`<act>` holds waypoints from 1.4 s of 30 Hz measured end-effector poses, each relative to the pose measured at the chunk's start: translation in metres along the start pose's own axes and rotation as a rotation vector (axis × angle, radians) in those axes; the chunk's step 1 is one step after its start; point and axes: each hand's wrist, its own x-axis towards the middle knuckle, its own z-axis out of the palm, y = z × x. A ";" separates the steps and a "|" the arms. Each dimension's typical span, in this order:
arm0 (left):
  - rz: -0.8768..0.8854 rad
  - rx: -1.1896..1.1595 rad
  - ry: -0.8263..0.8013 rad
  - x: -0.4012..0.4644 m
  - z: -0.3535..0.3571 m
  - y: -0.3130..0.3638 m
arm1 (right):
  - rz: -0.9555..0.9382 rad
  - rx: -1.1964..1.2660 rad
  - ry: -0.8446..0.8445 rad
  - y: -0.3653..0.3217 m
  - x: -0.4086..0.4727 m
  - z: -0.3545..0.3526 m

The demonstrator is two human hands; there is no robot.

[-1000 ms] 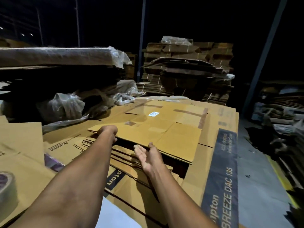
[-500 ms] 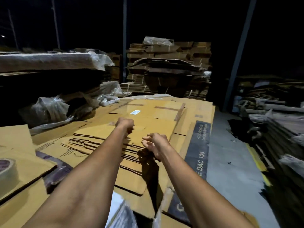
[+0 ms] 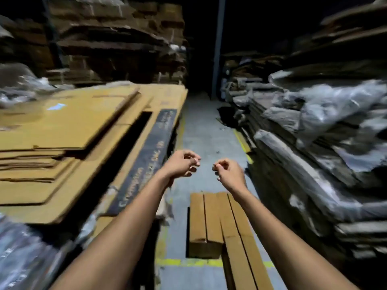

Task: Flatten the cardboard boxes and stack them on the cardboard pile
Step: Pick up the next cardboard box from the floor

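Both hands hang over the aisle floor (image 3: 201, 130) holding nothing, left hand (image 3: 182, 165) and right hand (image 3: 227, 171) with fingers loosely curled. Flattened boxes (image 3: 62, 122) lie on the cardboard pile (image 3: 88, 185) at left. Narrow cartons (image 3: 217, 222) lie on the floor below. Plastic-wrapped stacks (image 3: 314, 143) line the right. The dark printed strip (image 3: 146, 160) is too blurred to read.

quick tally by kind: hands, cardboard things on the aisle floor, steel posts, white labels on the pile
hands: 2, left hand and right hand, both loosely curled, holding nothing
cardboard on the floor: 1, a long folded bundle
posts: 1, post
labels: 1, label on the pile, blurred
total: 5
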 end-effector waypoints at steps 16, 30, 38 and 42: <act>-0.388 0.501 -0.288 0.097 0.366 -0.420 | 0.494 -0.508 -0.248 0.524 -0.040 -0.079; -0.608 0.692 -0.266 0.135 0.605 -0.725 | 0.735 -0.603 -0.450 0.899 -0.043 -0.019; -0.872 0.716 -0.182 0.097 0.683 -0.842 | 0.884 -0.646 -0.497 1.027 -0.089 0.010; -0.918 0.707 -0.116 0.080 0.712 -0.881 | 0.859 -0.620 -0.456 1.049 -0.103 0.011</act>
